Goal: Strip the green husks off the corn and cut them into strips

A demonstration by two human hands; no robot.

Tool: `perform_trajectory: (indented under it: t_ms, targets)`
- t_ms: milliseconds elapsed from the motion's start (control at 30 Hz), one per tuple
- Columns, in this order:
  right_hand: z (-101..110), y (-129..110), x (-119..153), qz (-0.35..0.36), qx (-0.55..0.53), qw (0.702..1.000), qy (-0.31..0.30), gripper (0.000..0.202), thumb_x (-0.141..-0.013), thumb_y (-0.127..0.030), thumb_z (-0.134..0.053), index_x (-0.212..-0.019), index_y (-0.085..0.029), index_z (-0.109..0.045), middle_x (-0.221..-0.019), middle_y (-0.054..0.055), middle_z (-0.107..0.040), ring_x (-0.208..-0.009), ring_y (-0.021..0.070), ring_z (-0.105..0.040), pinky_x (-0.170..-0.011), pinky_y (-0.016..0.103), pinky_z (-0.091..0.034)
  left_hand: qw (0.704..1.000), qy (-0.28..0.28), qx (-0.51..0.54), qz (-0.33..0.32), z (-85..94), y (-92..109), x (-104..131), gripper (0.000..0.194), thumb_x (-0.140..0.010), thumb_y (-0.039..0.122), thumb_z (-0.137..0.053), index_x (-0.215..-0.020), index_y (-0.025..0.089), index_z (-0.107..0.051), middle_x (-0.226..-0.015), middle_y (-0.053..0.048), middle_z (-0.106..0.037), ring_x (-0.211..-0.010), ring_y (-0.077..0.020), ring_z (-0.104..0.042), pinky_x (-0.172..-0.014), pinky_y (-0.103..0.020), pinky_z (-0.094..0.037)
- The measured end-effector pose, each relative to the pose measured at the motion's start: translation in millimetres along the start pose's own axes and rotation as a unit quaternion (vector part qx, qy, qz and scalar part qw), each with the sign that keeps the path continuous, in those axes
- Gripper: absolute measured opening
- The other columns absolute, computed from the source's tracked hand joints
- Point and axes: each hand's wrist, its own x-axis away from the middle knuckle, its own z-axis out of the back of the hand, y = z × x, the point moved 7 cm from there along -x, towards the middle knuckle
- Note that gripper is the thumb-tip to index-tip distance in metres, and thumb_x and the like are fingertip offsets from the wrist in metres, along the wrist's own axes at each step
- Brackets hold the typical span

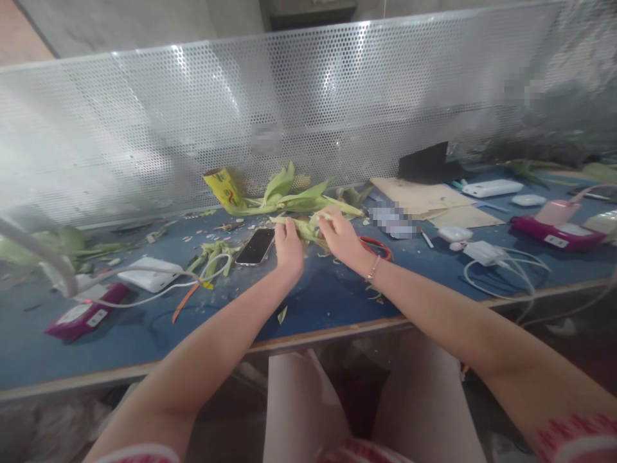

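My left hand (pixel 289 247) and my right hand (pixel 340 236) are close together over the blue table. Between them lies a pale green corn husk (pixel 306 228), with the fingers of both hands closed on it. Part of the husk is hidden under the fingers. Just behind the hands, a heap of green corn husks (pixel 282 191) leans near the metal screen, with a yellowish corn cob (pixel 302 182) partly showing. A phone (pixel 256 247) lies flat beside my left hand. A red loop of cord (pixel 380 247) curves next to my right wrist.
A yellow tube-shaped container (pixel 224 190) tilts by the perforated metal screen (pixel 337 83). Brown paper (pixel 419 196) lies at right. Magenta power strips, one left (pixel 87 313) and one right (pixel 556 233), trail white cables (pixel 506 283). Husk scraps (pixel 212 256) litter the tabletop (pixel 332 302).
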Motion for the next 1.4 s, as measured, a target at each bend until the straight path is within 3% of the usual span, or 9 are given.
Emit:
perform_trajectory:
  t_ms: [100, 200, 400, 600, 800, 967, 1100, 1233, 1400]
  targets:
    - [-1, -4, -2, 0.017, 0.019, 1.0, -0.005, 0.024, -0.088, -0.04, -0.039, -0.076, -0.021, -0.046, -0.066, 0.0, -0.055, -0.064, 0.0166, -0.05, -0.062, 0.028, -0.036, 1.0, -0.003, 0.029, 0.01, -4.5, 3, 5, 0.035, -0.075, 0.042, -0.062, -0.064, 0.02, -0.038, -0.054, 0.007, -0.036, -0.046, -0.0059, -0.038, -0.044, -0.018, -0.031]
    - [-1, -5, -4, 0.014, 0.023, 1.0, -0.003, 0.024, -0.088, -0.034, -0.035, -0.069, -0.021, -0.043, -0.068, 0.001, -0.055, -0.067, 0.0172, -0.049, -0.063, 0.029, -0.035, 0.997, -0.044, 0.054, 0.038, -12.5, 2, 10, 0.033, -0.071, 0.036, -0.065, -0.061, 0.018, -0.04, -0.053, 0.007, -0.039, -0.045, -0.0051, -0.038, -0.041, -0.017, -0.029]
    - [0, -1, -7, -0.013, 0.014, 1.0, 0.017, 0.021, -0.086, -0.031, -0.037, -0.067, -0.022, -0.04, -0.065, 0.001, -0.052, -0.064, 0.0168, -0.047, -0.06, 0.028, -0.033, 0.997, -0.053, 0.047, 0.038, -14.1, 7, 14, 0.029, -0.073, 0.029, -0.065, -0.062, 0.018, -0.04, -0.049, 0.008, -0.034, -0.039, -0.0032, -0.029, -0.037, -0.016, -0.021]
    - [2, -2, -5, 0.012, -0.013, 0.999, 0.042, 0.023, -0.09, -0.033, -0.033, -0.069, -0.023, -0.037, -0.069, 0.001, -0.053, -0.065, 0.0159, -0.048, -0.062, 0.028, -0.037, 0.997, -0.062, 0.038, 0.007, -17.9, 16, 18, 0.022, -0.077, 0.028, -0.062, -0.069, 0.018, -0.044, -0.051, 0.008, -0.035, -0.038, -0.0024, -0.024, -0.037, -0.017, -0.021]
    - [4, 0, -8, 0.011, 0.001, 0.999, 0.031, 0.022, -0.089, -0.031, -0.034, -0.069, -0.023, -0.035, -0.067, 0.0, -0.05, -0.065, 0.0167, -0.045, -0.062, 0.028, -0.035, 0.992, -0.091, 0.069, 0.051, -18.5, 8, 16, 0.009, -0.071, 0.018, -0.056, -0.079, 0.02, -0.051, -0.053, 0.008, -0.037, -0.037, -0.0029, -0.028, -0.036, -0.017, -0.016]
    - [1, 2, -10, -0.004, -0.01, 1.0, -0.006, 0.023, -0.089, -0.032, -0.034, -0.068, -0.023, -0.036, -0.065, 0.0, -0.048, -0.066, 0.0166, -0.044, -0.063, 0.029, -0.034, 0.991, -0.079, 0.069, 0.079, -16.6, 7, 14, 0.019, -0.069, 0.016, -0.053, -0.087, 0.021, -0.057, -0.052, 0.008, -0.039, -0.036, -0.0026, -0.027, -0.035, -0.017, -0.015]
    - [-1, 8, -12, -0.034, -0.026, 0.999, -0.015, 0.02, -0.086, -0.031, -0.037, -0.07, -0.022, -0.041, -0.067, -0.001, -0.051, -0.069, 0.0162, -0.046, -0.065, 0.029, -0.035, 0.983, -0.12, 0.082, 0.111, -21.5, 8, 14, 0.029, -0.067, 0.019, -0.059, -0.096, 0.021, -0.059, -0.057, 0.007, -0.046, -0.037, -0.0021, -0.033, -0.035, -0.016, -0.016]
    - [-3, 13, -14, -0.042, -0.052, 0.998, -0.018, 0.02, -0.085, -0.033, -0.037, -0.07, -0.021, -0.043, -0.069, 0.0, -0.051, -0.069, 0.0158, -0.047, -0.067, 0.029, -0.036, 0.974, -0.148, 0.091, 0.147, -23.7, 5, 12, 0.02, -0.062, 0.015, -0.061, -0.082, 0.017, -0.058, -0.054, 0.006, -0.049, -0.037, -0.0026, -0.036, -0.035, -0.016, -0.017]
    - [-2, 12, -14, -0.032, -0.038, 0.999, -0.009, 0.021, -0.085, -0.035, -0.037, -0.069, -0.022, -0.041, -0.067, 0.0, -0.049, -0.067, 0.0162, -0.046, -0.066, 0.029, -0.036, 0.975, -0.134, 0.095, 0.151, -22.2, 3, 10, 0.015, -0.062, 0.015, -0.062, -0.074, 0.017, -0.054, -0.049, 0.007, -0.044, -0.036, -0.0028, -0.034, -0.035, -0.015, -0.016]
